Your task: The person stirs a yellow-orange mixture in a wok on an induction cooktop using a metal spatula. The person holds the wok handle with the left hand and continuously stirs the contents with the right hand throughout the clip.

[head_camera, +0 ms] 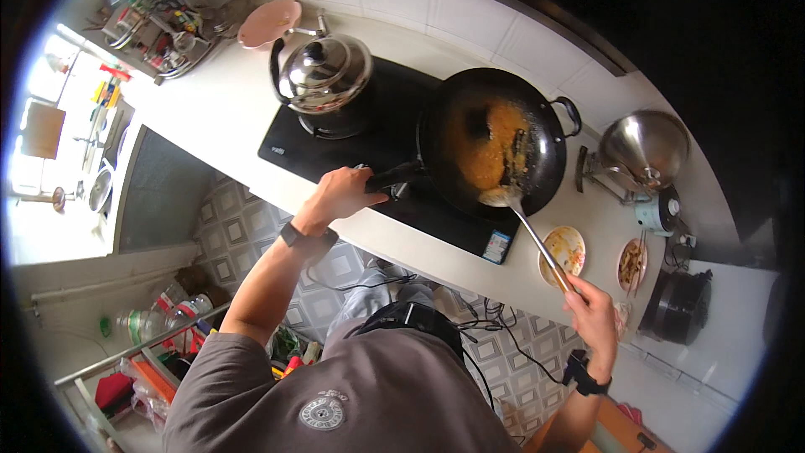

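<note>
A black wok [449,132] sits on the right side of a black glass cooktop [390,94]. Orange-brown sauce [497,138] with dark pieces coats its inside. My left hand [336,198] grips the end of the wok's long handle [396,177], over the front edge of the counter. In my right hand [591,314] is the wooden grip of a metal cooking spatula [534,236]. Its sauce-covered head rests inside the wok near the front rim. Just left of that shaft, partly behind it, stands a sauce-smeared oval plate [572,242].
A steel kettle [327,75] occupies the cooktop's left side. Behind it is a pink scalloped bowl [270,22]. On the right stand a steel bowl [648,145], a small blue appliance [657,214] and a food dish with chopsticks [631,264]. Black cables [503,321] hang below the counter.
</note>
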The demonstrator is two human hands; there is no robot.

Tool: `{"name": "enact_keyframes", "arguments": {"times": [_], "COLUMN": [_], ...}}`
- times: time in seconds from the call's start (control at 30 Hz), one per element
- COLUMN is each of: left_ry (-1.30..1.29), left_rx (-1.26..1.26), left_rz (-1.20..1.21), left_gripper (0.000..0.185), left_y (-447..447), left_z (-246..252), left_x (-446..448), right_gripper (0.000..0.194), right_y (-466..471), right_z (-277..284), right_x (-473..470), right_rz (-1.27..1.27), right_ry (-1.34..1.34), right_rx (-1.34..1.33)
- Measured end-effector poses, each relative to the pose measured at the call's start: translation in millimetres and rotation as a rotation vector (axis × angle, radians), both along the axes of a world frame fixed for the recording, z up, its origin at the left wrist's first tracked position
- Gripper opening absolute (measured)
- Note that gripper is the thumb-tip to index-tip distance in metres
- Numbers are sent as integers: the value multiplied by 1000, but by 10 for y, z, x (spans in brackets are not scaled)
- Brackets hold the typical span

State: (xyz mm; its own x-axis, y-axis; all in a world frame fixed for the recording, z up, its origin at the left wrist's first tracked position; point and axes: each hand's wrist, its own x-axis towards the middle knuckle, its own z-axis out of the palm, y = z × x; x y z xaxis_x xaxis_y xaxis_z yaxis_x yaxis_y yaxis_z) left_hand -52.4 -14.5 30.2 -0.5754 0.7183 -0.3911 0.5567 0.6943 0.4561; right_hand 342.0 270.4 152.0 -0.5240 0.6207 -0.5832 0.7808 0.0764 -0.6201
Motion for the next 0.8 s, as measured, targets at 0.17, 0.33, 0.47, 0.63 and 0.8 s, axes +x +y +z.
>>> {"name": "enact_keyframes", "arguments": {"times": [0.17,0.33,0.47,0.63,0.8], "left_ry": [77,51,-40,-36,47], "left_rx": [25,29,-11,-67,32], "left_rz": [-58,-13,25,24,-36], "left_gripper": [36,46,46,39,28], "left_y": [-17,7,38,56,28], "left_z": [-49,21,116,152,53], "left_x": [-9,39,47,45,40], "right_gripper": [37,39,38,36,36], "right_y": [-57,-14,-85,-55,51], "right_z": [-763,-1250,-1121,-380,-147], "right_x": [-575,-1219,-1077,-167,130], "right_rz": [-94,-163,-21,64,47], "right_ry": [303,477,458,295,153], "right_rx": [-12,-23,99,173,251]}}
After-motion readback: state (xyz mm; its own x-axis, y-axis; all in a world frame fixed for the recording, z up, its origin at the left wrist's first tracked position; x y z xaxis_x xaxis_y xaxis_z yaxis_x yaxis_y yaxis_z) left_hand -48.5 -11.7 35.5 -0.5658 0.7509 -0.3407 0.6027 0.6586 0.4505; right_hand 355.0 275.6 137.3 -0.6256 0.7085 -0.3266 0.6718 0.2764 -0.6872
